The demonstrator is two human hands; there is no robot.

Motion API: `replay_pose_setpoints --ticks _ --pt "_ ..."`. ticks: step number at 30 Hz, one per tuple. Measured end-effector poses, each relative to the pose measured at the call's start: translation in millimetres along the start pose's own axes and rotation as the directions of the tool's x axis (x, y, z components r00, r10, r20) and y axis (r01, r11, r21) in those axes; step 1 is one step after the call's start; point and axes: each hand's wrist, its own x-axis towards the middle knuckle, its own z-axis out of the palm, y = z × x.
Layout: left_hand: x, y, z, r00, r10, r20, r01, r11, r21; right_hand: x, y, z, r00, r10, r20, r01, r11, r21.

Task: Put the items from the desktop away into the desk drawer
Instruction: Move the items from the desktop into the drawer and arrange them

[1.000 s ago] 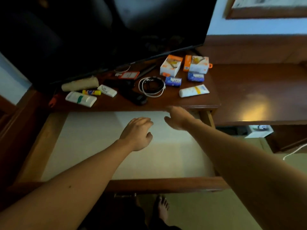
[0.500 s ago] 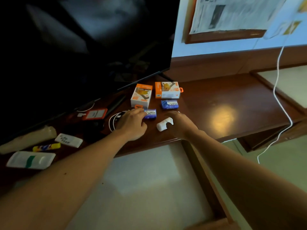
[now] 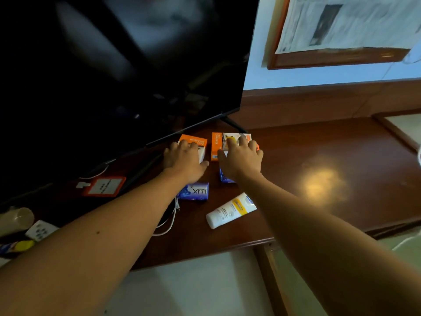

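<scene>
Two orange-and-white boxes stand at the back of the dark wooden desk [image 3: 330,144], under the TV's edge. My left hand [image 3: 182,160] lies over the left orange box [image 3: 197,141], fingers across its top and thumb along its side. My right hand [image 3: 242,160] wraps the right orange box [image 3: 216,144] the same way. Both boxes rest on the desk. Nearer me lie a blue Lux soap [image 3: 194,191], a second blue soap [image 3: 224,178] half hidden under my right wrist, and a white tube [image 3: 230,210]. The open drawer [image 3: 193,290] shows its pale lining below the desk edge.
A large black TV [image 3: 114,65] overhangs the back left. At left lie an orange-framed card [image 3: 104,185], a white cable [image 3: 168,222], a small white remote [image 3: 41,230], a yellow glue stick [image 3: 21,246] and a beige roll [image 3: 16,220]. A framed picture [image 3: 341,30] hangs on the wall.
Both hands have moved from the soap and tube at the desk's front to the two orange boxes farther back and settled over them. The tube lies uncovered.
</scene>
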Motion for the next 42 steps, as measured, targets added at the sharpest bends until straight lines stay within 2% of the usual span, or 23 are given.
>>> replay_pose_setpoints --ticks 4,9,13,15,18,21,23,25,28,31,34,35,37,39,42 --pt "13.2 4.2 12.4 0.996 -0.061 0.064 0.056 0.996 0.072 26.5 -1.5 15.5 0.996 0.013 0.084 -0.009 0.998 -0.055" --pt "15.5 -0.3 15.6 0.998 0.041 0.055 -0.043 0.999 0.020 34.7 14.7 19.3 0.990 -0.107 0.089 0.120 0.981 -0.150" --pt "16.3 -10.6 10.4 0.995 0.100 -0.012 -0.098 0.992 0.073 39.6 37.2 13.0 0.972 -0.207 0.115 0.222 0.965 -0.140" --pt "14.6 -12.6 11.0 0.990 0.135 -0.051 -0.133 0.990 0.038 42.8 43.8 9.5 0.978 -0.179 0.108 0.188 0.978 -0.088" --pt "12.2 -14.1 10.7 0.983 0.171 -0.064 -0.177 0.979 -0.106 47.6 44.6 5.0 0.988 -0.102 0.120 0.101 0.995 0.011" --pt "12.8 -14.6 6.7 0.984 0.169 -0.062 -0.178 0.967 -0.185 53.9 38.4 3.2 0.988 -0.095 0.123 0.085 0.993 0.085" --pt "11.6 -6.8 7.2 0.991 0.096 -0.095 -0.102 0.993 -0.057 58.9 33.8 5.7 0.984 -0.122 0.128 0.107 0.987 0.118" --pt "11.3 4.9 7.6 0.989 -0.076 -0.130 0.084 0.995 0.056 64.7 30.4 8.2 0.976 -0.154 0.156 0.132 0.981 0.144" --pt "15.1 18.3 9.8 0.973 -0.230 -0.032 0.231 0.972 0.035 70.4 29.9 8.8 0.959 -0.169 0.228 0.128 0.974 0.186" --pt "18.2 22.7 10.1 0.969 -0.223 0.105 0.227 0.973 -0.029 73.9 33.0 5.2 0.930 -0.195 0.312 0.130 0.968 0.216" --pt "24.0 24.3 1.6 0.949 -0.168 0.267 0.220 0.959 -0.179 76.7 33.0 2.7 0.918 -0.187 0.350 0.107 0.966 0.234" --pt "26.7 24.6 -1.1 0.942 -0.169 0.290 0.239 0.945 -0.225 77.0 32.1 3.4 0.931 -0.167 0.326 0.089 0.966 0.241" --pt "28.9 27.8 -3.4 0.946 -0.233 0.226 0.291 0.915 -0.278 76.5 30.3 8.7 0.964 -0.087 0.249 0.027 0.971 0.237" --pt "28.1 31.7 -1.6 0.920 -0.361 0.150 0.389 0.886 -0.253 74.2 27.2 15.4 0.971 0.046 0.235 -0.104 0.965 0.239" --pt "33.8 36.2 7.9 0.863 -0.458 0.213 0.494 0.854 -0.163 74.9 22.0 23.5 0.964 0.144 0.224 -0.197 0.951 0.239"
